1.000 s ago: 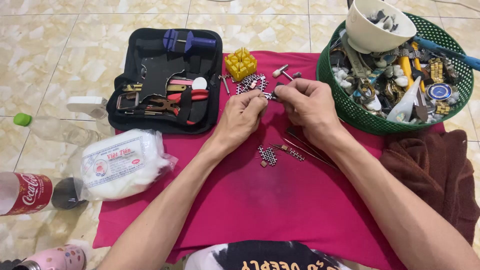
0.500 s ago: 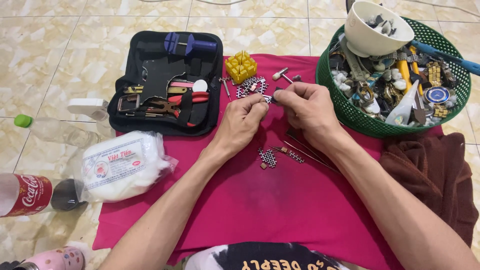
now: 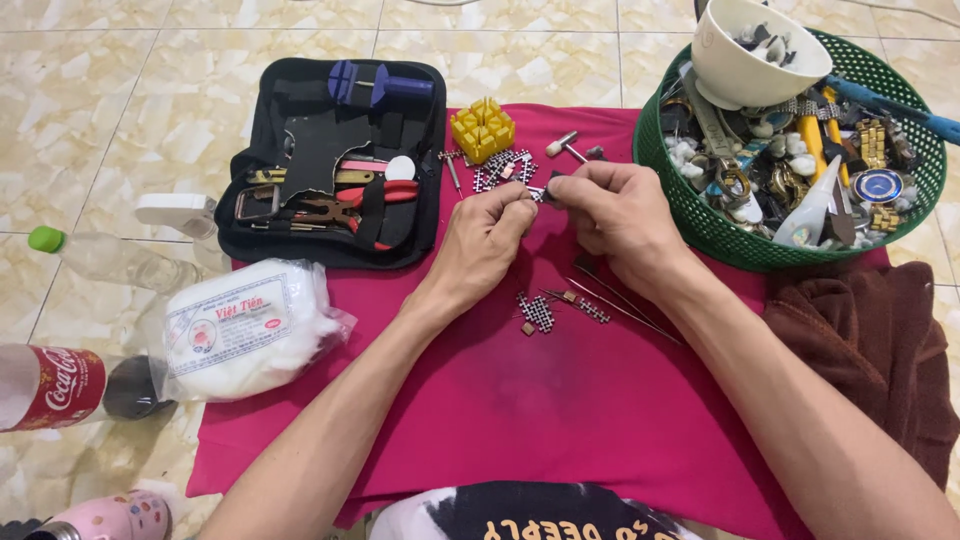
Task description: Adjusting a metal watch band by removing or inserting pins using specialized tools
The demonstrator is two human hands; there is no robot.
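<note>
On the pink cloth [image 3: 560,400] spread over the tiled floor [image 3: 110,120], both hands meet just below a yellow block [image 3: 483,128]. The left hand [image 3: 482,240] and the right hand [image 3: 618,212] have their fingertips pressed together around a small dark metal piece [image 3: 545,192]; most of it is hidden by the fingers, so its shape is hard to make out. More loose watch-band links [image 3: 538,312] lie on the cloth between the forearms, beside thin metal pins [image 3: 620,305]. A black tool case [image 3: 335,165] lies open to the left, its tools partly overlapping. At the right a green basket [image 3: 700,215] holds a jumble of small parts too tangled to tell apart, with a white bowl [image 3: 750,55] cut off by the top edge. A white packet [image 3: 245,325] and two bottles, one clear [image 3: 110,255], one cut off at the left edge, lie nearby.
</note>
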